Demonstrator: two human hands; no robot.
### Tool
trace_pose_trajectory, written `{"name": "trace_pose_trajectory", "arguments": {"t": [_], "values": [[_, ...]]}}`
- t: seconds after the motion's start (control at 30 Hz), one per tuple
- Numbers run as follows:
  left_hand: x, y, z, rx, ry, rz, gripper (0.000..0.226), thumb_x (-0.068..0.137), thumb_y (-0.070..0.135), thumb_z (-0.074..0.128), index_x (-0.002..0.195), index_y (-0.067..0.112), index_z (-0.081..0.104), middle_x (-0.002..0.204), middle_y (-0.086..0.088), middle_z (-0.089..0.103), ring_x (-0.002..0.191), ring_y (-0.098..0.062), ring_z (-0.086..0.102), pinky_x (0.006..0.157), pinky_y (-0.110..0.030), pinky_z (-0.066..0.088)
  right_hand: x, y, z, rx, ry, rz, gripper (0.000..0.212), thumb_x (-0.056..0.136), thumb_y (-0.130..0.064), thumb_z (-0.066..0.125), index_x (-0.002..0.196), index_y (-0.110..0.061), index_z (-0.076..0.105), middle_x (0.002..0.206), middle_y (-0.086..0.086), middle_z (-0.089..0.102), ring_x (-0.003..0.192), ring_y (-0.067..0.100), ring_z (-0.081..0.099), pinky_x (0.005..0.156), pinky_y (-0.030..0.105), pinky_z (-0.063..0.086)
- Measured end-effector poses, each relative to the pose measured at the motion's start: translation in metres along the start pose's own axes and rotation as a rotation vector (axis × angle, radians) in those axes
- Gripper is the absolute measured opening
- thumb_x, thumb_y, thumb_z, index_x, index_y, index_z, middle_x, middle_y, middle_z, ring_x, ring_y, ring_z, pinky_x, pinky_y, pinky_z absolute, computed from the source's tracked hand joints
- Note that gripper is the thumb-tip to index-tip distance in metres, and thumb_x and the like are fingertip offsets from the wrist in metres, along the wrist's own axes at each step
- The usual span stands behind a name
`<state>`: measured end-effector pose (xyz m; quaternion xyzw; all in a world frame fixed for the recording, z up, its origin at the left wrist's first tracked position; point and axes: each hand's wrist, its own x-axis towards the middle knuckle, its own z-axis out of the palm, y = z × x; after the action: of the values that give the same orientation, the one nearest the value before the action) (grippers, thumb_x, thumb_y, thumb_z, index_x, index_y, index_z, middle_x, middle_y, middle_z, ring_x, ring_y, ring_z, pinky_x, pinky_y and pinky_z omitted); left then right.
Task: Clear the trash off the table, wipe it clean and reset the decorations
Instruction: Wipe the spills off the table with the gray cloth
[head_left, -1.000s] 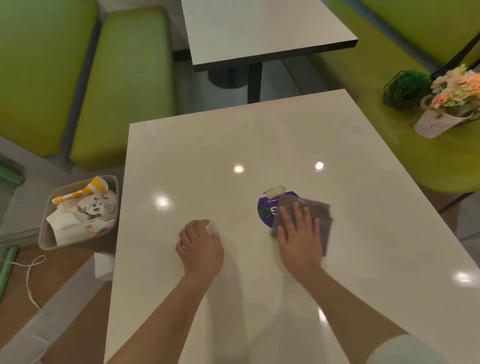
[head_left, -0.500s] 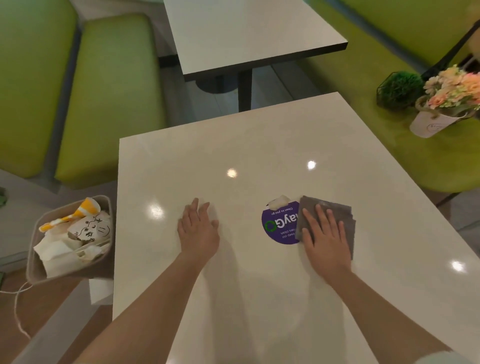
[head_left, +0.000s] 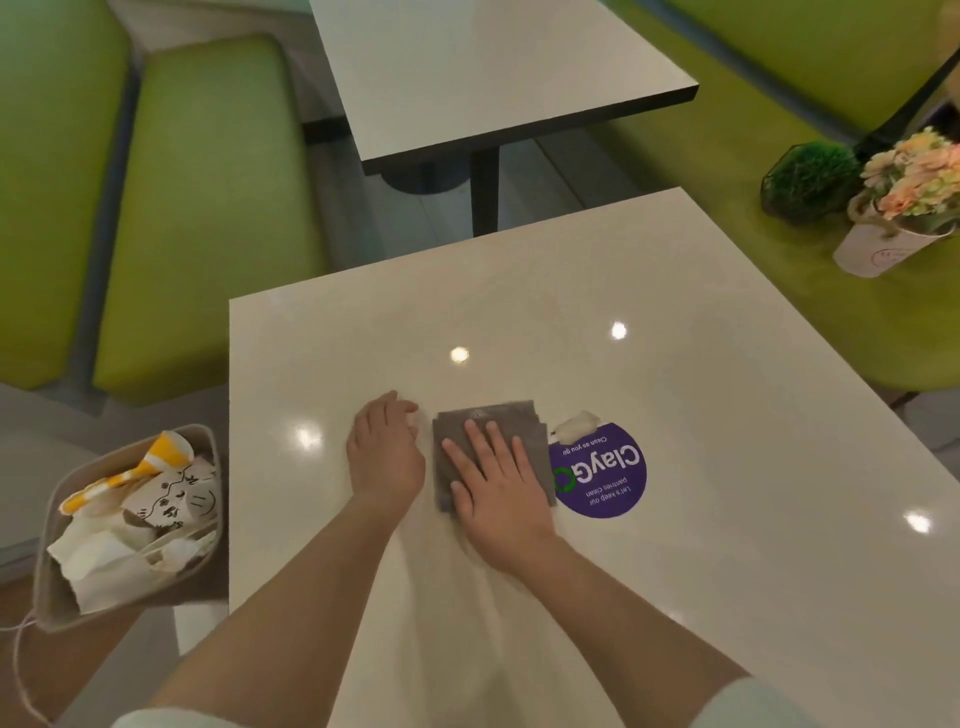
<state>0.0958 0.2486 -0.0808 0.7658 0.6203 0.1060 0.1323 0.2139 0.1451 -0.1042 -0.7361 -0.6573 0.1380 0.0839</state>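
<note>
Both hands flat for me: right hand presses one grey cloth on the counter, left hand rests bare beside it, one purple sticker alongside.

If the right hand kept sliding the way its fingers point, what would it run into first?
Probably nothing: the right hand, flat on the grey folded cloth, points up the pale glossy tabletop, which looks bare to its far edge.

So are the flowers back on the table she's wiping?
No, the flower pot stands on the green bench beside the table.
</note>
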Motion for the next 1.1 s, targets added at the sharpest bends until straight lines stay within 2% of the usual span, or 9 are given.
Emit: {"name": "trace_pose_trajectory", "arguments": {"t": [0.07,0.17,0.3,0.4,0.5,0.67,0.77,0.97,1.1], "values": [[0.009,0.0,0.001,0.001,-0.027,-0.029,0.042,0.098,0.015,0.047,0.139,0.016,0.044,0.153,-0.006,0.033,0.142,-0.027,0.026,0.115,-0.038,0.025,0.025,0.0,-0.005,-0.013,-0.04,-0.044,0.054,0.095,-0.04,0.028,0.144,-0.025,0.046,0.156,0.006,0.035,0.145,0.028,0.03,0.116,0.043,0.01],[0.021,0.0,0.006,0.046,-0.088,-0.07,0.05,0.1,0.026,0.045,0.147,0.019,0.032,0.158,-0.003,0.022,0.146,-0.025,0.015,0.119,-0.037,0.015,0.055,0.01,-0.017,-0.043,-0.089,-0.137,0.068,0.092,-0.049,0.004,0.154,-0.03,0.024,0.164,0.001,0.01,0.151,0.023,0.003,0.121,0.039,-0.008],[0.024,-0.002,0.008,0.095,-0.166,-0.114,0.051,0.102,0.032,0.039,0.15,0.026,0.023,0.159,0.004,0.013,0.146,-0.022,0.009,0.117,-0.039,0.014,0.08,0.063,-0.038,-0.057,-0.082,-0.038,0.075,0.084,-0.056,-0.011,0.155,-0.037,0.004,0.164,-0.005,-0.01,0.15,0.016,-0.013,0.118,0.037,-0.013],[0.025,0.0,0.006,0.115,-0.196,-0.135,0.05,0.103,0.033,0.036,0.15,0.028,0.021,0.159,0.006,0.009,0.146,-0.021,0.007,0.117,-0.039,0.013,0.096,0.095,-0.051,-0.121,-0.083,0.087,0.061,0.096,-0.051,-0.002,0.155,-0.035,-0.002,0.163,-0.003,-0.013,0.149,0.018,-0.015,0.12,0.04,-0.01],[0.026,0.002,0.006,0.101,-0.201,-0.145,0.05,0.102,0.033,0.038,0.149,0.029,0.022,0.158,0.005,0.01,0.145,-0.021,0.008,0.116,-0.039,0.014,0.105,0.073,-0.045,-0.1,-0.054,0.178,0.055,0.102,-0.044,0.012,0.155,-0.033,-0.001,0.164,0.001,-0.012,0.15,0.021,-0.013,0.12,0.043,-0.01],[0.029,0.001,0.005,0.123,-0.182,-0.159,0.053,0.101,0.038,0.039,0.15,0.026,0.021,0.157,0.006,0.013,0.143,-0.02,0.011,0.113,-0.038,0.018,0.107,0.014,-0.024,-0.049,-0.098,-0.014,0.077,0.082,-0.053,-0.01,0.155,-0.035,0.006,0.164,-0.002,-0.009,0.15,0.019,-0.013,0.12,0.043,-0.012],[0.029,0.001,0.003,0.144,-0.186,-0.147,0.05,0.101,0.037,0.039,0.148,0.029,0.024,0.157,0.007,0.014,0.142,-0.019,0.015,0.11,-0.037,0.021,0.106,0.043,-0.032,-0.046,-0.086,-0.057,0.074,0.084,-0.056,-0.006,0.154,-0.04,0.009,0.164,-0.007,-0.005,0.15,0.016,-0.009,0.12,0.04,-0.01],[0.027,0.003,0.002,0.162,-0.208,-0.15,0.049,0.102,0.035,0.038,0.147,0.031,0.023,0.156,0.007,0.014,0.141,-0.02,0.015,0.109,-0.037,0.022,0.103,0.137,-0.059,-0.122,-0.052,0.103,0.059,0.097,-0.052,0.002,0.154,-0.039,-0.005,0.162,-0.004,-0.018,0.149,0.015,-0.016,0.12,0.04,-0.01],[0.031,0.006,-0.003,0.137,-0.204,-0.158,0.048,0.099,0.034,0.043,0.145,0.03,0.028,0.15,0.006,0.021,0.136,-0.022,0.02,0.106,-0.037,0.023,0.116,0.14,-0.063,-0.073,-0.012,0.223,0.055,0.104,-0.042,0.015,0.155,-0.035,-0.002,0.163,-0.001,-0.015,0.149,0.017,-0.014,0.121,0.043,-0.009]]}}
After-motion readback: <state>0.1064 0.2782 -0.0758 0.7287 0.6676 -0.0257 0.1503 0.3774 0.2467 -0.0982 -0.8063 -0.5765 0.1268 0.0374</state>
